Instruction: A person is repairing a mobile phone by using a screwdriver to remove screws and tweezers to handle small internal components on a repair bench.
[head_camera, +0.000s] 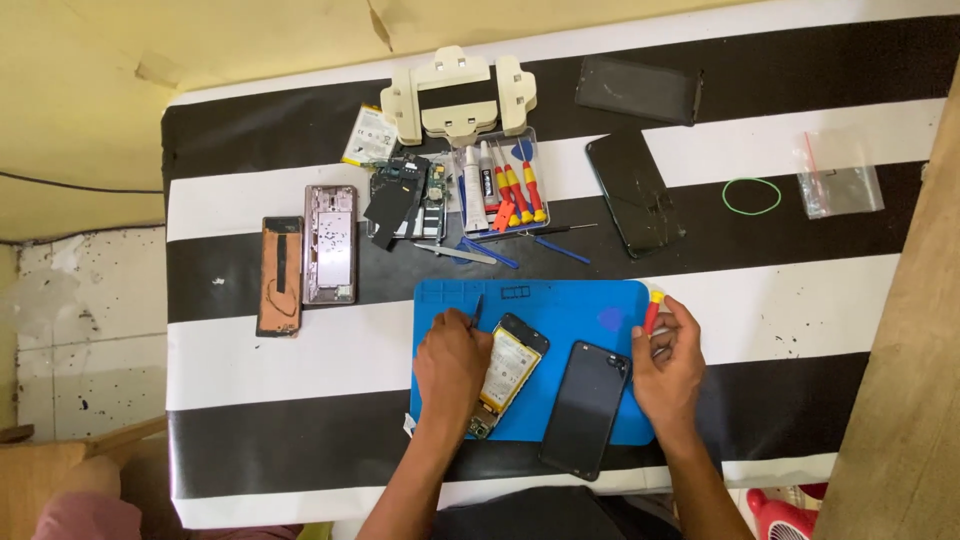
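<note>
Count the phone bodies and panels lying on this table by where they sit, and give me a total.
On the blue mat: 2, an opened phone under the left hand and a black panel.
Left of the mat: 3, a brown back cover, a pinkish frame, a stripped chassis.
Upper right: 2 black panels.
Total: 7

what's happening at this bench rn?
A person is working over a blue mat on a striped table. The left hand holds a thin dark tool beside an opened phone with its battery showing. The right hand holds a red-and-yellow screwdriver. A black back cover lies between the hands. More phone parts and tools sit further back.
</note>
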